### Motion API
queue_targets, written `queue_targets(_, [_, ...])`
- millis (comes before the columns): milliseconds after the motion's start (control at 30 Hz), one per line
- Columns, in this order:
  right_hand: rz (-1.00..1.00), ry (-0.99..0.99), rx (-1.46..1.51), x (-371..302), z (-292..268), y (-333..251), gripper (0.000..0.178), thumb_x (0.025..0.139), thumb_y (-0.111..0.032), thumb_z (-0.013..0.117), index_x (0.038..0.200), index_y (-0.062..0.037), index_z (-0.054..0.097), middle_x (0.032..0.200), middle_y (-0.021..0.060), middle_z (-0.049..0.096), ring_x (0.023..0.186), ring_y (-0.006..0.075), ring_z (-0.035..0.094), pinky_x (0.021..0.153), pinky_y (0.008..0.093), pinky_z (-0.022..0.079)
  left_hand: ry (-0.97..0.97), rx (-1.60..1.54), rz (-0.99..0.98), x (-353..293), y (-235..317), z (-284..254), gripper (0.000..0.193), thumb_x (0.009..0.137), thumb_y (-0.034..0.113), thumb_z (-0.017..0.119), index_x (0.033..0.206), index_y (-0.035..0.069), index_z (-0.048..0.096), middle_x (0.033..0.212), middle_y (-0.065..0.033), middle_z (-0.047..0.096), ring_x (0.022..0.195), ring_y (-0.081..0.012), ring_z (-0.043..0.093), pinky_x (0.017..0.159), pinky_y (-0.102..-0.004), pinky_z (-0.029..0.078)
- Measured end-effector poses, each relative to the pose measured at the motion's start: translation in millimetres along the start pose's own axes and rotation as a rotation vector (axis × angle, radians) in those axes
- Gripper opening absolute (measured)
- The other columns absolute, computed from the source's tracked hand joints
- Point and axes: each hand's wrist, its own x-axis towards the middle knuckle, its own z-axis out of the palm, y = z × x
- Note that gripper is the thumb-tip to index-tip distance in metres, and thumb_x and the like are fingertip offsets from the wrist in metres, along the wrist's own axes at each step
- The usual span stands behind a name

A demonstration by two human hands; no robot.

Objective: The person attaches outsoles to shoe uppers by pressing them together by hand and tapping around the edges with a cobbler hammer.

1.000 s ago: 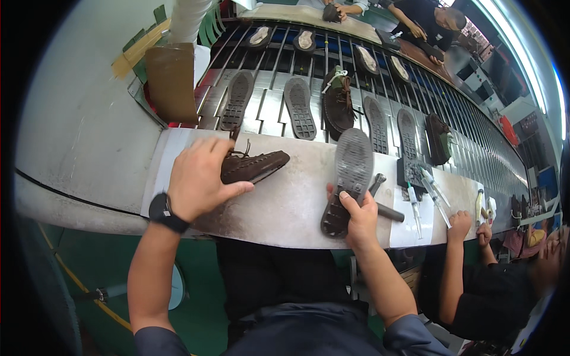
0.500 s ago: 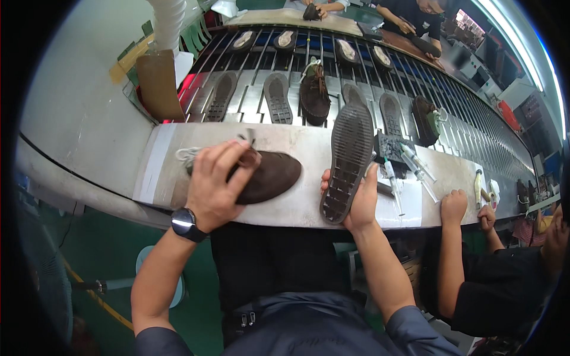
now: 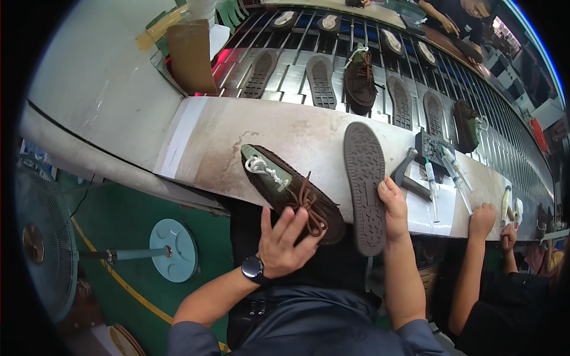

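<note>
A dark brown moccasin shoe (image 3: 328,204) lies slantwise on the bench, its toe reaching over the near edge. Brown laces are tied in a bow on it, and a green form (image 3: 268,178) with a knotted white cord fills its opening. My left hand (image 3: 285,246), a watch at the wrist, has its fingers apart against the shoe's near side by the laces. The thumb is partly hidden. Upright in my right hand (image 3: 393,207) is a dark grey-brown shoe sole (image 3: 364,190), gripped along its right edge with the patterned tread facing me.
On the bench to the right lie a hammer (image 3: 409,175), a black block (image 3: 428,155) and several syringes (image 3: 432,188). Beyond runs a slatted conveyor (image 3: 291,71) carrying soles and shoes. A co-worker's hand (image 3: 483,219) rests at the right edge. A fan (image 3: 44,243) stands left.
The shoe has turned from lying sideways to slanting toward me, showing its laces. My left hand has shifted to its near side. The sole has been flipped from its ribbed face to its tread.
</note>
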Motion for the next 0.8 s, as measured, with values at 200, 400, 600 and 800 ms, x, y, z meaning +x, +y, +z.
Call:
queue_targets(200, [0.009,0.025,0.034,6.0,9.6,-0.9,0.041,0.115,-0.024,0.053,0.142,0.0070,0.059,0.130,0.0154,0.073,0.116,0.0201,0.072,0.103,0.0316,0.057,-0.108,0.194,0.165,24.4,-10.6,6.7,0.039,0.104,0.026,0.061,0.141,0.024,0.072,0.158,-0.0060,0.063,0.157,-0.0228,0.046,0.134,-0.0661,0.009])
queue_targets(400, [0.055,0.026,0.128,4.4,13.6,1.0,0.029,0.115,-0.018,0.052,0.133,0.0033,0.061,0.126,0.0115,0.073,0.113,0.0179,0.072,0.102,0.0328,0.058,-0.020,-0.095,0.105,87.3,-58.4,-49.3,0.046,0.091,0.014,0.075,0.136,0.012,0.071,0.150,-0.0102,0.069,0.145,-0.0314,0.059,0.130,-0.0735,0.016])
queue_targets(600, [0.052,0.018,0.114,2.4,13.8,-4.2,0.028,0.115,-0.018,0.055,0.130,0.0031,0.062,0.126,0.0114,0.073,0.113,0.0179,0.072,0.103,0.0341,0.059,0.415,-1.055,-0.610,163.3,-88.4,-108.1,0.034,0.108,0.021,0.069,0.131,-0.003,0.068,0.120,-0.0129,0.077,0.106,-0.0219,0.075,0.097,-0.0375,0.059])
queue_targets(800, [0.072,-0.042,0.179,7.6,26.3,-4.0,0.031,0.113,-0.012,0.055,0.138,0.0051,0.061,0.130,0.0144,0.073,0.117,0.0214,0.072,0.106,0.0375,0.057,0.270,-1.232,-0.729,159.4,-92.6,-75.5,0.033,0.105,0.015,0.072,0.131,-0.004,0.064,0.124,-0.0153,0.076,0.107,-0.0205,0.075,0.096,-0.0354,0.060])
